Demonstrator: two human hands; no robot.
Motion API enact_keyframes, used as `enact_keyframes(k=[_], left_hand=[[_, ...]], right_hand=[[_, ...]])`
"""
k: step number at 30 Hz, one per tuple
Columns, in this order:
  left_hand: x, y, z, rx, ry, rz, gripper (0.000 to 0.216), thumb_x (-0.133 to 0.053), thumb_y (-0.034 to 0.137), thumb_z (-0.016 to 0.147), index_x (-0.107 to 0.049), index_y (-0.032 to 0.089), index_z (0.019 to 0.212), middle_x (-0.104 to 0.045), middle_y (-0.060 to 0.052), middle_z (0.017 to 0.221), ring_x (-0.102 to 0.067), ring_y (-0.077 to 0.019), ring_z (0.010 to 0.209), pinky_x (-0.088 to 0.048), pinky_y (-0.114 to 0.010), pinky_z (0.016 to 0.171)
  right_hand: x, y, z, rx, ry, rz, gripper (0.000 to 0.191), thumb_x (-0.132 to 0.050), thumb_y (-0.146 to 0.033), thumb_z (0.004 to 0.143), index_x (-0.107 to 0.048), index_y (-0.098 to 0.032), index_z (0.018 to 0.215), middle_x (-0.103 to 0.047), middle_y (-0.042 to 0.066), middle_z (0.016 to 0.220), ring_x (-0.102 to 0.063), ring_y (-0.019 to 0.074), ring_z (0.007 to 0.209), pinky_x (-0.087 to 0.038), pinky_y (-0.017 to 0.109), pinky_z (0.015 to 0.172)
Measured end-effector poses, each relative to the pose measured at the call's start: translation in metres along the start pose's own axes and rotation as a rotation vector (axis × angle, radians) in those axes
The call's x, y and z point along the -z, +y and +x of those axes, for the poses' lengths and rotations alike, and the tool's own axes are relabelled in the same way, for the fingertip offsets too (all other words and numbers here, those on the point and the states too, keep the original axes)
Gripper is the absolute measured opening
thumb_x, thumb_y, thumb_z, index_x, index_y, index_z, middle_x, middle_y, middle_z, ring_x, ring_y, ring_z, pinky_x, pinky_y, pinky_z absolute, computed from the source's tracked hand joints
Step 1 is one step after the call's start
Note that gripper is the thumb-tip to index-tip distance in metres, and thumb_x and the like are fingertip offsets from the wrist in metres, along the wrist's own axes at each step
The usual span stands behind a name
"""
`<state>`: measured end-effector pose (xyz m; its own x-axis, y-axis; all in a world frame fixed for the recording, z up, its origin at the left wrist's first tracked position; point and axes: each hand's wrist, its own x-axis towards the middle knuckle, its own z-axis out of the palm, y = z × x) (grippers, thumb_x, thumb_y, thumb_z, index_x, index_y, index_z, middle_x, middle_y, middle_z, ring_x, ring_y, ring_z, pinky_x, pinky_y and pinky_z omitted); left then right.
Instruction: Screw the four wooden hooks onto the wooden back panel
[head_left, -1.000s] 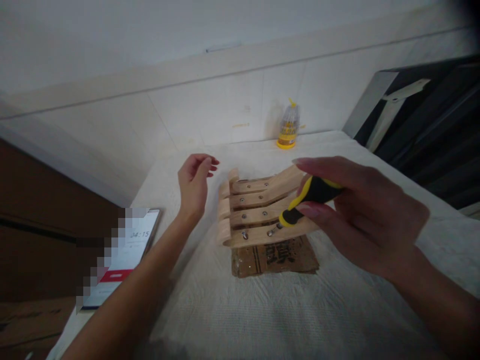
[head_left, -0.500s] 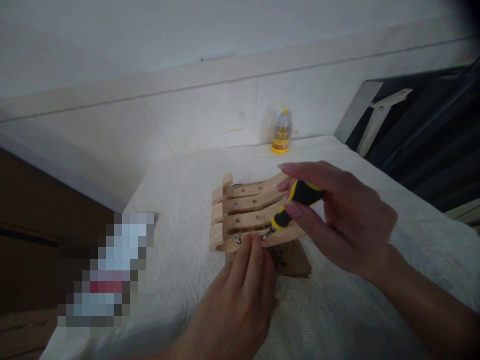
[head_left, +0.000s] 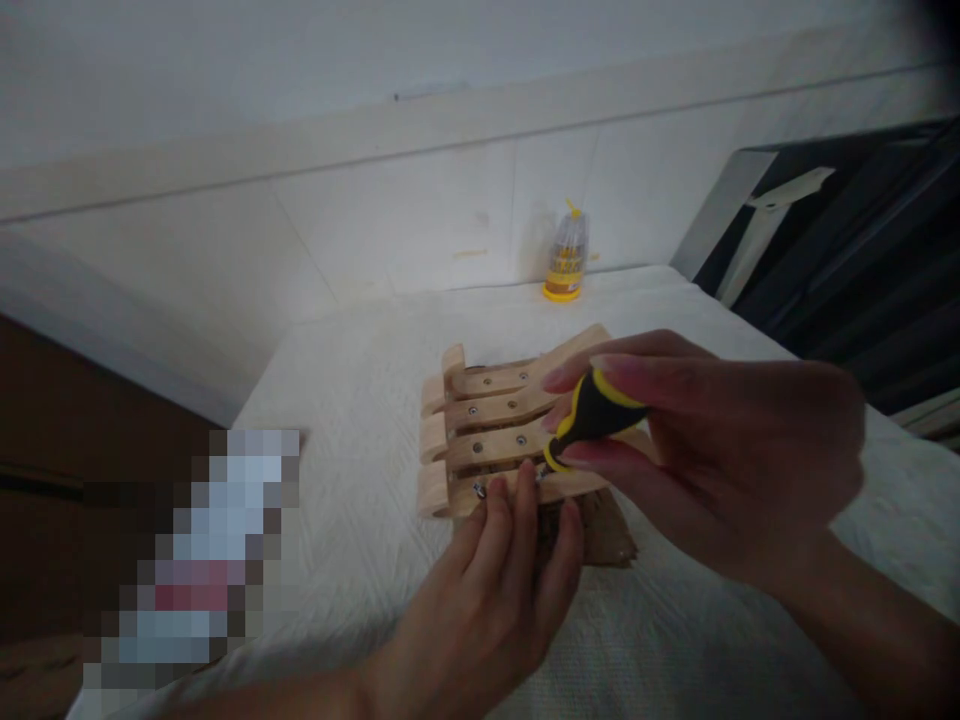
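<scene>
A wooden rack of several curved slats (head_left: 480, 425) with metal screws lies on a white cloth, resting partly on a piece of brown cardboard (head_left: 600, 530). My right hand (head_left: 705, 450) is closed round a black and yellow screwdriver (head_left: 589, 415), whose tip points down at a screw in the nearest slat. My left hand (head_left: 495, 590) lies in front of the rack with its fingertips pressed on the nearest slat beside that screw; whether they pinch anything is hidden.
A yellow and clear case of screwdriver bits (head_left: 566, 260) stands at the back by the tiled wall. A phone, blurred out (head_left: 202, 550), lies at the cloth's left edge. Dark furniture (head_left: 847, 260) fills the right. White cloth (head_left: 360, 420) covers the surface.
My left hand came from the rack's left side to its front edge and now touches the nearest slat. My right hand with the screwdriver stayed over the same screw, shifting slightly.
</scene>
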<state>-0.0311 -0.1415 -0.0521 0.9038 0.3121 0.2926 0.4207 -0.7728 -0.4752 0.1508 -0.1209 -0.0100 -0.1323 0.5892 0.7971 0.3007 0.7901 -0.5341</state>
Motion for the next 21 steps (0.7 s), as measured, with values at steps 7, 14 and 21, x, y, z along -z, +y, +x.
enact_keyframes(k=[7,14,21], left_hand=[[-0.009,-0.001,-0.003,0.024,0.022,0.018,0.048,-0.044,0.024,0.088,-0.044,-0.003,0.127,-0.055,-0.021,0.127,-0.058,-0.028,0.11,-0.046,-0.034,0.088],[-0.008,0.0,-0.002,0.047,0.006,0.027,0.046,-0.044,0.023,0.089,-0.045,-0.002,0.127,-0.055,-0.019,0.127,-0.057,-0.0258,0.107,-0.045,-0.034,0.085],[-0.009,0.0,-0.003,0.037,0.015,0.036,0.046,-0.043,0.024,0.09,-0.045,-0.003,0.127,-0.056,-0.019,0.126,-0.056,-0.0256,0.108,-0.045,-0.033,0.085]], right_hand=[[0.003,-0.004,-0.001,-0.069,0.148,0.053,0.038,-0.054,-0.004,0.082,-0.064,-0.028,0.11,-0.069,-0.001,0.111,-0.063,0.0173,0.108,-0.056,0.033,0.088],[0.002,-0.004,0.007,-0.059,0.255,0.098,0.033,-0.074,-0.007,0.064,-0.069,-0.028,0.089,-0.063,-0.001,0.084,-0.064,0.0167,0.079,-0.059,0.029,0.06],[0.008,-0.006,0.004,-0.242,0.138,0.146,0.021,-0.055,-0.017,0.084,-0.067,-0.031,0.094,-0.069,0.001,0.105,-0.066,0.0201,0.094,-0.058,0.029,0.054]])
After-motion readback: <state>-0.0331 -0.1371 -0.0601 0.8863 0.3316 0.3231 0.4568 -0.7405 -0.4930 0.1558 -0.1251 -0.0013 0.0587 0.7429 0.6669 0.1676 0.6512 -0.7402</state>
